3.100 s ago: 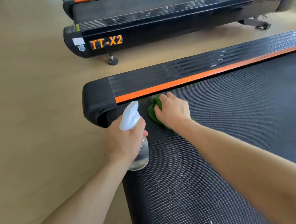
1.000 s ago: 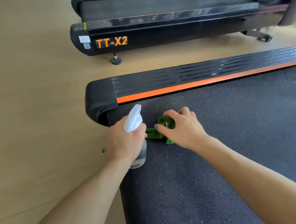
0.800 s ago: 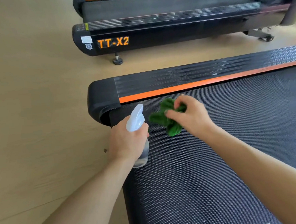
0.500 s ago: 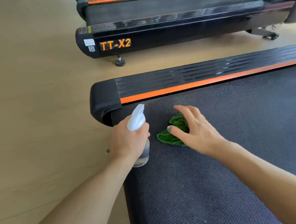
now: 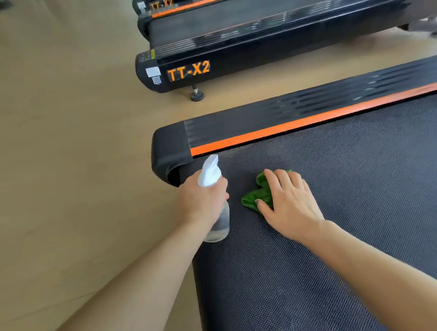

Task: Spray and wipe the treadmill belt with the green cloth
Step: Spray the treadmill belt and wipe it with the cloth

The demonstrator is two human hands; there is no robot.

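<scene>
The black textured treadmill belt fills the lower right, bordered at the far side by a black side rail with an orange stripe. A crumpled green cloth lies on the belt near its rear left corner. My right hand lies flat on the cloth with fingers spread, pressing it onto the belt and hiding most of it. My left hand is wrapped around a clear spray bottle with a white trigger head, held upright at the belt's left edge, just left of the cloth.
A second black treadmill marked TT-X2 stands beyond, on a small foot, with a third one behind it. Tan wooden floor spreads to the left. The rear end cap of my treadmill curves down by the bottle.
My right hand lifted the cloth, set it back on the belt and now lies flat on it. My left hand stays put with the bottle. My head has tilted, showing more floor.
</scene>
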